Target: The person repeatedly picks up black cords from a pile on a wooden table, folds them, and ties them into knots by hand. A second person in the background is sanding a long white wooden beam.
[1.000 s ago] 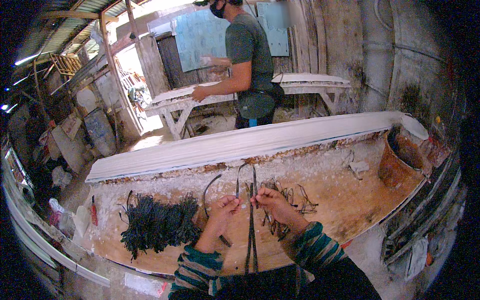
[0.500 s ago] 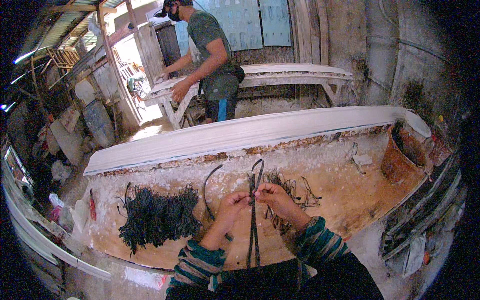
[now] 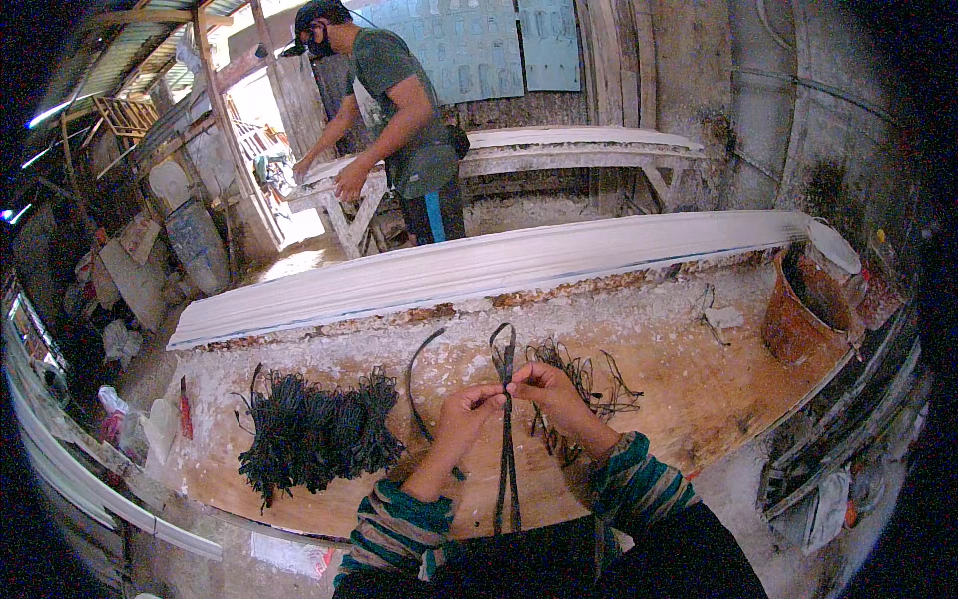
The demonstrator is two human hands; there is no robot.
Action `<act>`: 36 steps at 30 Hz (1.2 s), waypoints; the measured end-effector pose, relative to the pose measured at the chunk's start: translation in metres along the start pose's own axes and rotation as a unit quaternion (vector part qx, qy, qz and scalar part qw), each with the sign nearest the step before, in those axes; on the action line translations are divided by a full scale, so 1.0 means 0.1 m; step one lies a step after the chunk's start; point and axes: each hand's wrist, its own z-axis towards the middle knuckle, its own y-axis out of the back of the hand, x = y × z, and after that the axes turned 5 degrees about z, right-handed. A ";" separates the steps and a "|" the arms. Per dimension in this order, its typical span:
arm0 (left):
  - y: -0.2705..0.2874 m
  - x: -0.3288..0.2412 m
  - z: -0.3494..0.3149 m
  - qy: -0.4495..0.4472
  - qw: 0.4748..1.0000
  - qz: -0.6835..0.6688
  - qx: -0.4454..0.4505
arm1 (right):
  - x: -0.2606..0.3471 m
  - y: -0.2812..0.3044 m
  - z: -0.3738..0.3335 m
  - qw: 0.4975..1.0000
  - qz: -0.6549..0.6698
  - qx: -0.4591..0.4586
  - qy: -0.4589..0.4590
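Both hands meet at the middle of a narrow black strap (image 3: 508, 439), doubled into a loop above my fingers with two long tails hanging down toward me. My left hand (image 3: 467, 411) pinches it from the left at the crossing. From the right, my right hand (image 3: 549, 392) pinches the same spot, fingertips almost touching the left ones. Whether there is a knot between the fingers is hard to see. A thick bundle of black straps (image 3: 319, 429) lies left of my left hand, with a single curved strap (image 3: 414, 389) between them. Loose black straps (image 3: 579, 384) lie beyond my right hand.
A long white slab (image 3: 479, 275) runs along the worktable's (image 3: 689, 399) far side. A rusty bucket (image 3: 798, 314) stands at the right end. A red-handled tool (image 3: 186, 409) lies at the left edge. Across from me, a person (image 3: 399, 130) works at a white bench (image 3: 579, 150).
The strap's loop has opened wider and shifted slightly left above my fingers, while my hands stay nearly in place. The other person has leaned farther left over the bench.
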 end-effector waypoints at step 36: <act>0.03 0.16 0.01 0.154 0.961 -0.184 0.140 | 0.04 -0.06 -0.02 0.992 0.102 0.077 0.000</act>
